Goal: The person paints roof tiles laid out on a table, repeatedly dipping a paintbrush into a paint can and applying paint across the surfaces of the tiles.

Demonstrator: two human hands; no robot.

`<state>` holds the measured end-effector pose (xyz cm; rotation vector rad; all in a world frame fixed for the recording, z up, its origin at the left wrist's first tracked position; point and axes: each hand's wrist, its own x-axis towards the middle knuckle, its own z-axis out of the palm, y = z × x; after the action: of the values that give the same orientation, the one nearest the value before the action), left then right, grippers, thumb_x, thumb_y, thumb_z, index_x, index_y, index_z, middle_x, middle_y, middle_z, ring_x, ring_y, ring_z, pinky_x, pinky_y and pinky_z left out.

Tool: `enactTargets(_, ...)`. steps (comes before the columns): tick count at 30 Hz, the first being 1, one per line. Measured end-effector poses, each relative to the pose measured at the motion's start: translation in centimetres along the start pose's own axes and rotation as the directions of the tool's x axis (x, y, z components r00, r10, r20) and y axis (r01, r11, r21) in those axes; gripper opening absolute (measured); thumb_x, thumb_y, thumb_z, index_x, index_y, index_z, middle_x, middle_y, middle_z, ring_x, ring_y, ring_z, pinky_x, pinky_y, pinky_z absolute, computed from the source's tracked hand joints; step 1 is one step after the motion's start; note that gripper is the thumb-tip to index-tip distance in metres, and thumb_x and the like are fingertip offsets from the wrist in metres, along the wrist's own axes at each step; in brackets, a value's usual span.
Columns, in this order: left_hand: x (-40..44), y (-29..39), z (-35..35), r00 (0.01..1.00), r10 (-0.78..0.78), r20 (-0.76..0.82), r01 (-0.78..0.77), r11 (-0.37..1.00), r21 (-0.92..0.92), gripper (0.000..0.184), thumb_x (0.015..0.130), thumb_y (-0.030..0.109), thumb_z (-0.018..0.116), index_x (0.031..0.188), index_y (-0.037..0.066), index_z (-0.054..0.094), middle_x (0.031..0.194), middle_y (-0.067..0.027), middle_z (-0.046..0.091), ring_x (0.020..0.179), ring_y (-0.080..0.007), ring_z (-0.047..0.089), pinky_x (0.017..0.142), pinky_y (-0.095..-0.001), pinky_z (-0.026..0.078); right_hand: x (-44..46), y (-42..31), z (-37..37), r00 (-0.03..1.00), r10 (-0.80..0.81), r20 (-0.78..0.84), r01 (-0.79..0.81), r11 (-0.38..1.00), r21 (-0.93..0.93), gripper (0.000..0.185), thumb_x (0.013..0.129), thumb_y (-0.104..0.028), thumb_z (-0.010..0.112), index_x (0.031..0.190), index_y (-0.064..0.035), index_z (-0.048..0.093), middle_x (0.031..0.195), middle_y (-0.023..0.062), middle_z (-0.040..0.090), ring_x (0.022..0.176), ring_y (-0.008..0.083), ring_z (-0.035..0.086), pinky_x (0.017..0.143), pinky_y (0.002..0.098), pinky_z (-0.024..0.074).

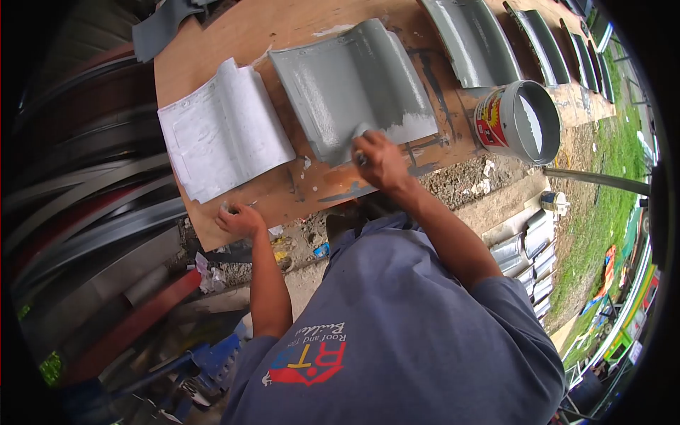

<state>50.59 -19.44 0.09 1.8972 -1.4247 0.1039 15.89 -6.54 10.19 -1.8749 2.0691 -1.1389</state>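
Note:
My right hand is closed round a paint brush, whose head touches the lower part of a curved roof tile. Wet grey paint covers most of that tile, and a whitish patch shows near its lower right corner. To its left lies a white, unpainted tile. My left hand is at the board's lower left edge, below the white tile, its fingers curled round something small that I cannot make out. A bucket with grey paint on its inner wall stands right of the grey tile.
Several more grey tiles lie along the plywood board toward the upper right. A metal bar runs beside the bucket. Long curved metal pieces are stacked at the left. Below the board are gravel and stacked tiles.

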Motion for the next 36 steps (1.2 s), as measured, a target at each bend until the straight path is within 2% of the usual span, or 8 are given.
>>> enactTargets(3, -0.2, -0.3, 0.5, 0.999, -0.014, 0.041, 0.010, 0.995, 0.096, 0.025, 0.087, 0.010, 0.061, 0.109, -0.001, 0.066, 0.110, -0.0215, 0.062, 0.105, -0.0406, 0.056, 0.093, -0.0531, 0.045, 0.4, -1.7, -0.3, 0.996, 0.089, 0.007, -0.088, 0.962, 0.260, 0.013, 0.089, -0.013, 0.074, 0.098, -0.0044, 0.069, 0.091, 0.0157, 0.068, 0.082, 0.0344, 0.070, 0.072, 0.0438, 0.0571)
enactTargets(5, -0.3, -0.7, 0.9, 0.999, 0.013, 0.042, -0.019, 0.989, 0.149, 0.025, 0.087, 0.012, 0.061, 0.109, 0.000, 0.066, 0.111, -0.0216, 0.062, 0.105, -0.0404, 0.056, 0.092, -0.0533, 0.044, 1.2, -1.6, -1.8, 0.896, 0.338, 0.287, -0.443, 0.716, 0.539, 0.017, 0.093, -0.017, 0.074, 0.103, -0.0033, 0.074, 0.095, 0.0170, 0.073, 0.082, 0.0303, 0.072, 0.073, 0.0381, 0.0570)
enactTargets(8, -0.1, -0.7, 1.0, 1.000, 0.016, 0.022, -0.020, 0.979, 0.201, 0.024, 0.090, 0.015, 0.061, 0.109, 0.001, 0.064, 0.113, -0.0215, 0.061, 0.103, -0.0407, 0.056, 0.090, -0.0530, 0.045, 2.4, 1.6, -3.5, 0.832, 0.410, 0.373, -0.554, 0.655, 0.514, 0.018, 0.095, -0.017, 0.073, 0.103, -0.0014, 0.075, 0.094, 0.0172, 0.075, 0.080, 0.0270, 0.072, 0.073, 0.0352, 0.0557)
enactTargets(16, -0.2, 0.0, 1.3, 0.999, 0.051, 0.019, -0.054, 0.949, 0.312, 0.026, 0.098, 0.024, 0.056, 0.112, 0.003, 0.063, 0.108, -0.0205, 0.060, 0.100, -0.0416, 0.055, 0.088, -0.0528, 0.045, 8.8, 5.9, -8.5, 0.999, 0.032, 0.006, -0.032, 0.990, 0.136, 0.026, 0.089, -0.014, 0.078, 0.114, -0.0051, 0.075, 0.108, 0.0200, 0.074, 0.094, 0.0374, 0.073, 0.079, 0.0412, 0.0574)
enactTargets(24, -0.3, 1.0, 0.9, 0.995, -0.013, 0.095, -0.025, 0.924, 0.382, 0.027, 0.100, 0.026, 0.055, 0.113, 0.002, 0.060, 0.113, -0.0210, 0.058, 0.105, -0.0422, 0.054, 0.091, -0.0539, 0.045, 21.6, 8.2, -3.1, 0.988, 0.136, 0.073, -0.154, 0.883, 0.444, 0.026, 0.090, -0.016, 0.078, 0.113, -0.0034, 0.077, 0.097, 0.0213, 0.077, 0.087, 0.0351, 0.074, 0.078, 0.0381, 0.0573)
enactTargets(27, 0.1, 1.5, 0.9, 0.995, -0.040, 0.091, 0.002, 0.925, 0.379, 0.028, 0.100, 0.026, 0.055, 0.114, 0.002, 0.060, 0.114, -0.0214, 0.058, 0.106, -0.0424, 0.054, 0.092, -0.0543, 0.044, 23.9, 9.1, -0.9, 0.938, 0.336, -0.081, -0.309, 0.920, 0.239, 0.022, 0.089, -0.019, 0.071, 0.099, 0.0004, 0.073, 0.094, 0.0266, 0.074, 0.082, 0.0466, 0.070, 0.073, 0.0488, 0.0573)
enactTargets(30, 0.1, 1.5, 0.6, 0.992, -0.057, 0.116, 0.009, 0.926, 0.378, 0.028, 0.100, 0.026, 0.055, 0.115, 0.002, 0.059, 0.116, -0.0214, 0.057, 0.106, -0.0425, 0.054, 0.092, -0.0545, 0.044, 23.4, 8.6, 0.4, 0.934, 0.169, -0.314, -0.179, 0.984, -0.002, 0.022, 0.089, -0.019, 0.068, 0.096, 0.0018, 0.071, 0.087, 0.0262, 0.072, 0.082, 0.0477, 0.069, 0.074, 0.0520, 0.0573)
enactTargets(36, 0.3, 1.9, 0.7, 0.991, -0.053, 0.123, 0.005, 0.931, 0.364, 0.033, 0.100, 0.031, 0.058, 0.115, 0.002, 0.059, 0.117, -0.0214, 0.057, 0.107, -0.0424, 0.055, 0.093, -0.0545, 0.044, 24.6, 6.2, 3.7, 0.922, 0.365, 0.127, -0.386, 0.853, 0.351, 0.022, 0.089, -0.022, 0.067, 0.096, -0.0021, 0.073, 0.090, 0.0283, 0.072, 0.084, 0.0464, 0.070, 0.077, 0.0492, 0.0583)
